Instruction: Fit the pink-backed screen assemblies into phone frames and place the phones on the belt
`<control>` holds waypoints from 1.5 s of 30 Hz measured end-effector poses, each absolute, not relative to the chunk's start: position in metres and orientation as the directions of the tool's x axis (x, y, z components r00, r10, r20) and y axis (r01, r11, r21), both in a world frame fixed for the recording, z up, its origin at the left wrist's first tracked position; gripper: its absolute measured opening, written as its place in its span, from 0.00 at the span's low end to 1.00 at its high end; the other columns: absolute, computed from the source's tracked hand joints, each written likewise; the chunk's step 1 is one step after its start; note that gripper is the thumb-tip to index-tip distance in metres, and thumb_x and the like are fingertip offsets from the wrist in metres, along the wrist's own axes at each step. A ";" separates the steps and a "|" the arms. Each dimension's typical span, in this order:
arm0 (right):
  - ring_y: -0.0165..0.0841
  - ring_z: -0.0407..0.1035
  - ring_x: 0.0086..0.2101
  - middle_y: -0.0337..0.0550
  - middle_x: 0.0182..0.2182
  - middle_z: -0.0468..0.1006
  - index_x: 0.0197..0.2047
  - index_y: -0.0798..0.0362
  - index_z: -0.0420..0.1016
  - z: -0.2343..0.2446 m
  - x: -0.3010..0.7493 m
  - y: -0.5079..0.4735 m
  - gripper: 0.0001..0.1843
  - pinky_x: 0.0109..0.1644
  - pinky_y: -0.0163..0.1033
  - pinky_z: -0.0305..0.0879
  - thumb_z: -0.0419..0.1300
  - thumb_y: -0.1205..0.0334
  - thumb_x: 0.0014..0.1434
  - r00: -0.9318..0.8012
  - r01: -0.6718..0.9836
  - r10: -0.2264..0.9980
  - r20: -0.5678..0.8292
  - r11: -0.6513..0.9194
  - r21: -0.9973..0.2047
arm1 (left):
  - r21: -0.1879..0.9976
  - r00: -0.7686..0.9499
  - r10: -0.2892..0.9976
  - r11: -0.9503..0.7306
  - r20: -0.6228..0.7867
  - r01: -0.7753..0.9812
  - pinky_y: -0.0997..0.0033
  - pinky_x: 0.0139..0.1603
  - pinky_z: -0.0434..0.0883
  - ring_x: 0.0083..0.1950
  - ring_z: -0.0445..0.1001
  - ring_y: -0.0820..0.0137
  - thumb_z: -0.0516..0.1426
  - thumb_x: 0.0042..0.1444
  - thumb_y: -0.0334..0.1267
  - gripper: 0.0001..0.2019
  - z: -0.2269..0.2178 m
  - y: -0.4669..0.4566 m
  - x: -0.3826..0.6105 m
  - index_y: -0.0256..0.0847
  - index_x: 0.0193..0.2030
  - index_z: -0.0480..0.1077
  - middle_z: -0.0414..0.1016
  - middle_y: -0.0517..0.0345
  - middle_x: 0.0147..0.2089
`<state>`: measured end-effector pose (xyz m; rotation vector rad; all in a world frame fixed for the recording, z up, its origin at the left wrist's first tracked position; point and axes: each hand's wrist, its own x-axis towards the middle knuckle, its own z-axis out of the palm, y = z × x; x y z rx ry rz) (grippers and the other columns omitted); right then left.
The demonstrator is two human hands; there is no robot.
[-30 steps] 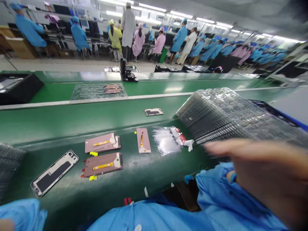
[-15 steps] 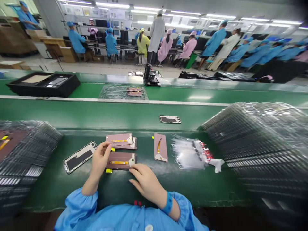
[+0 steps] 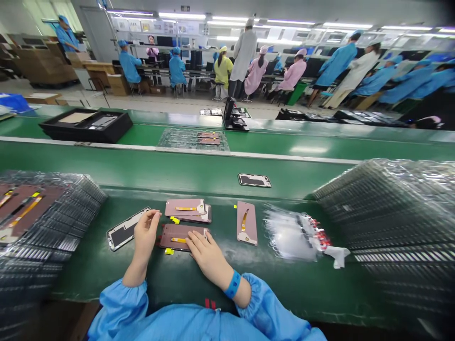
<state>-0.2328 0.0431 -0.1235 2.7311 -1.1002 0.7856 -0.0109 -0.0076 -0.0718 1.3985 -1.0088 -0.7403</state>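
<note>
A pink phone screen panel (image 3: 179, 234) with an orange flex strip lies on the green bench in front of me. My right hand (image 3: 205, 252) lies flat on its near right corner, fingers stretched out. My left hand (image 3: 145, 234) touches the panel's left end with curled fingers. Two more pink panels (image 3: 188, 209) are stacked just beyond it, and another pink panel (image 3: 246, 228) lies to the right. A silver phone frame (image 3: 127, 228) rests left of my left hand.
Stacks of clear plastic trays stand at the left (image 3: 42, 213) and right (image 3: 394, 208). A pile of peeled clear films (image 3: 295, 232) lies right of the panels. A phone frame (image 3: 254, 180) sits on the conveyor belt beyond. A black tray (image 3: 85, 125) and several co-workers are farther back.
One second ago my right hand swept blurred at the right and the view faced right. Both hands have since come to the near pink panel; my right hand now rests on it.
</note>
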 end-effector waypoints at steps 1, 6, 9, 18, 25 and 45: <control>0.47 0.67 0.56 0.58 0.58 0.71 0.60 0.63 0.70 -0.121 -0.232 0.042 0.19 0.59 0.58 0.66 0.51 0.71 0.68 0.600 -0.659 -0.605 0.523 -0.745 -0.106 | 0.987 0.423 -0.897 0.074 0.128 -0.142 0.66 0.50 0.71 0.44 0.75 0.65 0.61 0.52 0.52 0.18 -0.071 -0.008 -0.011 0.37 0.40 0.72 0.76 0.51 0.40; 0.40 0.73 0.47 0.53 0.48 0.78 0.54 0.62 0.74 -0.105 -0.231 0.040 0.17 0.51 0.47 0.73 0.47 0.70 0.70 0.555 -0.624 -0.553 0.621 -0.770 -0.128 | 0.987 0.430 -0.892 0.086 0.136 -0.134 0.67 0.49 0.71 0.44 0.75 0.65 0.61 0.52 0.52 0.20 -0.064 -0.004 -0.012 0.37 0.42 0.72 0.77 0.51 0.41; 0.37 0.74 0.47 0.52 0.47 0.79 0.53 0.62 0.74 -0.093 -0.238 0.038 0.17 0.51 0.43 0.74 0.47 0.72 0.69 0.471 -0.625 -0.536 0.701 -0.763 -0.164 | 0.977 0.479 -0.855 0.142 0.201 -0.157 0.70 0.47 0.71 0.41 0.75 0.68 0.61 0.54 0.54 0.20 -0.055 0.007 -0.014 0.39 0.43 0.71 0.76 0.55 0.40; 0.42 0.72 0.51 0.56 0.53 0.76 0.60 0.59 0.70 -0.047 -0.264 0.049 0.21 0.53 0.47 0.74 0.51 0.74 0.65 0.136 -0.804 -0.598 0.790 -0.533 -0.265 | 0.991 -0.154 -0.979 -0.132 -0.130 0.002 0.62 0.63 0.68 0.61 0.71 0.54 0.66 0.38 0.65 0.38 -0.049 0.023 -0.105 0.39 0.50 0.72 0.75 0.46 0.56; 0.39 0.73 0.47 0.48 0.49 0.77 0.48 0.52 0.78 -0.033 -0.301 0.055 0.14 0.52 0.46 0.73 0.57 0.54 0.67 0.057 -0.605 -0.821 0.568 -0.481 -0.635 | 0.883 -0.269 -0.919 -0.363 -0.287 0.297 0.59 0.71 0.60 0.69 0.64 0.57 0.64 0.51 0.57 0.32 -0.065 0.014 -0.140 0.41 0.58 0.71 0.70 0.50 0.64; 0.35 0.68 0.50 0.47 0.47 0.75 0.36 0.53 0.74 -0.023 -0.291 0.053 0.09 0.54 0.43 0.66 0.54 0.66 0.68 -0.008 -0.487 -0.773 0.635 -0.552 -0.677 | 0.980 -0.355 -0.914 -0.198 -0.194 -0.027 0.56 0.64 0.65 0.60 0.71 0.52 0.62 0.52 0.57 0.30 -0.060 0.020 -0.140 0.37 0.55 0.74 0.76 0.47 0.56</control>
